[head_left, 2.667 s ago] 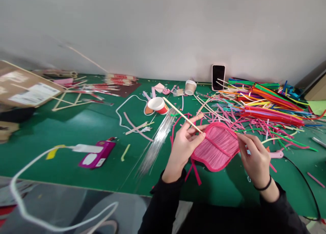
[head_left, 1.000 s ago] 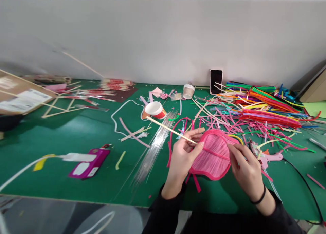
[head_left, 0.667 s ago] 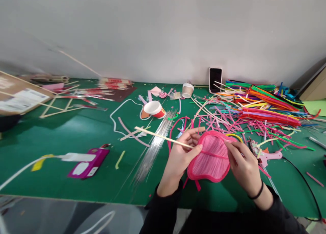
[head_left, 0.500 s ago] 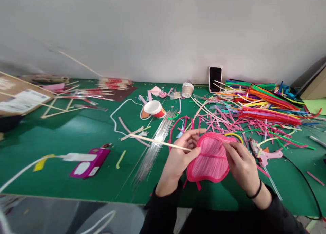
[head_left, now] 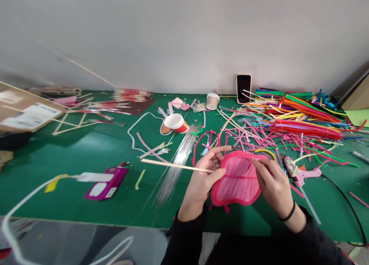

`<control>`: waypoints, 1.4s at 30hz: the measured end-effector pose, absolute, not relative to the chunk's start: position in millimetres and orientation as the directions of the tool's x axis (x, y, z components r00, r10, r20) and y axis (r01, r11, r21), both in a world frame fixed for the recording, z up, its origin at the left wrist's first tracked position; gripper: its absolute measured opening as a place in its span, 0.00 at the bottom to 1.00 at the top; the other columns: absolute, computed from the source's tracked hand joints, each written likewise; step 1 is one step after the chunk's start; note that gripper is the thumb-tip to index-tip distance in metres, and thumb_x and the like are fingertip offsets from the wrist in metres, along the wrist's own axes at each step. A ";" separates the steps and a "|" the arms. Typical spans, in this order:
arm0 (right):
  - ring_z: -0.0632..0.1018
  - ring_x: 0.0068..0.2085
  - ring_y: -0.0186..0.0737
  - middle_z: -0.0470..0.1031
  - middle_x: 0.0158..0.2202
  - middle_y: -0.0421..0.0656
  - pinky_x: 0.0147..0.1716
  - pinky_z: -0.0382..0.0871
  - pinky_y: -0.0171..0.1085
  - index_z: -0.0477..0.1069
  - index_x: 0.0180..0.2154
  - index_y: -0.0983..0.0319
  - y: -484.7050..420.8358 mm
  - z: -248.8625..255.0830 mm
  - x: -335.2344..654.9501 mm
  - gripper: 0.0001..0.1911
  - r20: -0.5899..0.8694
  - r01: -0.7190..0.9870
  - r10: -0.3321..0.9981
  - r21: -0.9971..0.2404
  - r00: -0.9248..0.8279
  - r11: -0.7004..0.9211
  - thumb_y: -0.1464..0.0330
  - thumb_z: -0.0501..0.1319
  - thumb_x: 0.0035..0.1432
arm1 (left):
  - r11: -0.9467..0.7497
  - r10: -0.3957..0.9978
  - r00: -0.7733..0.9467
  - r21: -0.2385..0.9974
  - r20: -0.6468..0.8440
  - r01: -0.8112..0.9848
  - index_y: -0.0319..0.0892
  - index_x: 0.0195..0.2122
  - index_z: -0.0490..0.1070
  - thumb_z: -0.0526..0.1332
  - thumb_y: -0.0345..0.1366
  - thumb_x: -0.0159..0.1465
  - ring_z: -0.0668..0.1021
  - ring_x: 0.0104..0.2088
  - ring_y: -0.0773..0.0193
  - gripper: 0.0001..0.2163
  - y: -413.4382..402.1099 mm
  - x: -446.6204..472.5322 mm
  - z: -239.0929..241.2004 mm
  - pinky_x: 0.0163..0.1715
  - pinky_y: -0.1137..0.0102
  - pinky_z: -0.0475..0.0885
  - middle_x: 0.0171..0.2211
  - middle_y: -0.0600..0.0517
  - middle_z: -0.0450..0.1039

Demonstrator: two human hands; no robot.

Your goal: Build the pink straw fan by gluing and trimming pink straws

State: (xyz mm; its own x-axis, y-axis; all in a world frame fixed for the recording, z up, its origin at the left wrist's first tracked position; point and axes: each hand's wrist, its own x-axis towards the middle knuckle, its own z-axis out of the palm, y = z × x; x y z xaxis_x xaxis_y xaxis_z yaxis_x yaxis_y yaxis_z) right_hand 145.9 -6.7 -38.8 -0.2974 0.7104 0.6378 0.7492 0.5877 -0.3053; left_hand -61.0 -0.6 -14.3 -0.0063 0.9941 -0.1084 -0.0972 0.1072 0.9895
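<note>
A: Where's the pink panel?
B: Pink panel point(head_left: 238, 186) is in both hands, R of ctr, over the near part of the green table point(head_left: 86, 149). Can't tell if its low edge touches the tabletop.

A: L hand?
B: L hand point(head_left: 203, 185) is closed on the pale stick point(head_left: 173, 165) & the panel's L edge, thumb on top, other fingers mostly behind. Stick's free end points L, crossing above the silver wires point(head_left: 179, 159); can't tell if they touch.

A: R hand?
B: R hand point(head_left: 273, 186) has thumb & index pinched on the panel's upper R rim. Knuckles hide the exact grip. Black band point(head_left: 289, 213) on that wrist.

A: What's nearby?
B: Pink glue gun point(head_left: 305, 174) lies just R of the R hand, clear rod point(head_left: 311, 207) beside it. Yellow strip point(head_left: 266, 153) just behind the R fingers. Farther back: loose pink bits point(head_left: 250, 136), then fuzzy stems point(head_left: 308, 130) in bundles.

A: Rest of table?
B: Phone point(head_left: 243, 89) propped at the wall. Red-white cup point(head_left: 181, 125) tilted, nr the wires' far end. Purple box point(head_left: 119, 179) well to the L, w/ white cable point(head_left: 31, 194).
</note>
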 end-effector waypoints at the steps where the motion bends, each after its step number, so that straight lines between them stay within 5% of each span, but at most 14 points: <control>1: 0.78 0.40 0.40 0.76 0.39 0.48 0.38 0.76 0.38 0.70 0.54 0.61 -6.4 -39.6 145.3 0.19 0.637 0.744 0.710 -0.310 -0.300 0.592 0.78 0.53 0.65 | 0.109 0.994 -0.005 0.988 -0.111 -0.109 0.45 0.49 0.75 0.66 0.33 0.54 0.69 0.32 0.65 0.20 -1.0 -61.7 -15.7 0.32 0.73 0.65 0.32 0.54 0.65; 8: 0.76 0.41 0.40 0.75 0.41 0.49 0.38 0.75 0.37 0.72 0.52 0.62 -4.0 -49.6 141.4 0.17 0.627 0.737 0.710 -0.305 -0.322 0.603 0.79 0.54 0.64 | 0.210 0.975 -0.009 0.933 -0.222 -0.294 0.46 0.50 0.74 0.70 0.33 0.52 0.74 0.34 0.66 0.22 -10.1 -66.2 -30.5 0.34 0.73 0.70 0.34 0.54 0.71; 14: 0.75 0.41 0.41 0.75 0.40 0.50 0.36 0.74 0.37 0.74 0.48 0.64 -0.2 -61.1 133.4 0.16 0.520 0.718 0.735 -0.293 -0.435 0.632 0.79 0.52 0.64 | 0.432 0.865 -0.067 0.805 -0.498 -0.408 0.45 0.54 0.70 0.72 0.32 0.51 0.80 0.37 0.64 0.28 -31.0 -68.7 -54.6 0.32 0.74 0.73 0.39 0.51 0.76; 19: 0.74 0.40 0.43 0.75 0.41 0.49 0.35 0.73 0.38 0.74 0.47 0.64 10.3 -70.4 128.4 0.16 0.382 0.694 0.715 -0.219 -0.586 0.686 0.80 0.55 0.61 | 0.520 0.817 0.046 0.701 -0.575 -0.487 0.41 0.51 0.70 0.71 0.36 0.54 0.80 0.49 0.54 0.24 -60.3 -86.7 -71.7 0.47 0.66 0.74 0.51 0.43 0.77; 23: 0.73 0.39 0.43 0.74 0.40 0.49 0.36 0.71 0.37 0.73 0.49 0.65 19.3 -73.4 125.9 0.18 0.335 0.681 0.695 -0.180 -0.636 0.710 0.81 0.55 0.59 | 0.649 0.742 0.069 0.690 -0.666 -0.319 0.42 0.51 0.66 0.70 0.42 0.56 0.80 0.51 0.53 0.24 -95.6 -125.3 -76.7 0.51 0.62 0.73 0.48 0.43 0.79; 26: 0.73 0.39 0.42 0.74 0.40 0.49 0.35 0.70 0.37 0.73 0.47 0.65 20.6 -75.2 124.2 0.17 0.333 0.676 0.691 -0.179 -0.642 0.715 0.81 0.55 0.60 | 0.728 0.678 0.048 0.680 -0.733 0.091 0.43 0.44 0.66 0.67 0.50 0.57 0.84 0.34 0.53 0.21 -108.1 -148.4 -71.1 0.27 0.67 0.75 0.32 0.49 0.80; 29: 0.74 0.39 0.42 0.75 0.40 0.48 0.35 0.69 0.37 0.74 0.46 0.63 18.0 -76.4 123.1 0.15 0.348 0.696 0.706 -0.177 -0.617 0.696 0.79 0.53 0.62 | 0.528 0.822 0.036 0.784 -0.568 0.327 0.44 0.40 0.65 0.59 0.53 0.63 0.80 0.26 0.59 0.17 -88.4 -147.6 -57.8 0.20 0.70 0.68 0.24 0.54 0.76; 34: 0.75 0.40 0.42 0.76 0.41 0.48 0.38 0.71 0.38 0.73 0.48 0.63 12.2 -72.2 130.8 0.14 0.374 0.718 0.721 -0.177 -0.583 0.673 0.77 0.54 0.64 | 0.066 0.986 0.116 0.917 -0.121 0.393 0.45 0.44 0.68 0.62 0.42 0.64 0.79 0.48 0.58 0.11 -5.7 -111.5 -50.6 0.50 0.63 0.71 0.46 0.48 0.77; 38: 0.76 0.41 0.42 0.76 0.41 0.47 0.39 0.71 0.38 0.72 0.50 0.63 6.3 -66.3 147.5 0.16 0.403 0.741 0.734 -0.176 -0.547 0.648 0.78 0.54 0.63 | 0.039 0.903 0.408 0.970 -0.137 0.239 0.45 0.46 0.63 0.63 0.37 0.63 0.80 0.45 0.59 0.13 36.0 -100.5 -64.1 0.46 0.63 0.72 0.43 0.47 0.79; 42: 0.76 0.41 0.40 0.76 0.42 0.46 0.39 0.71 0.37 0.72 0.52 0.62 -2.6 -64.4 158.2 0.18 0.421 0.744 0.728 -0.163 -0.541 0.648 0.79 0.53 0.63 | 0.061 0.853 0.508 0.989 -0.121 0.132 0.44 0.47 0.62 0.65 0.35 0.62 0.80 0.48 0.58 0.15 39.3 -110.2 -75.7 0.47 0.63 0.71 0.46 0.45 0.78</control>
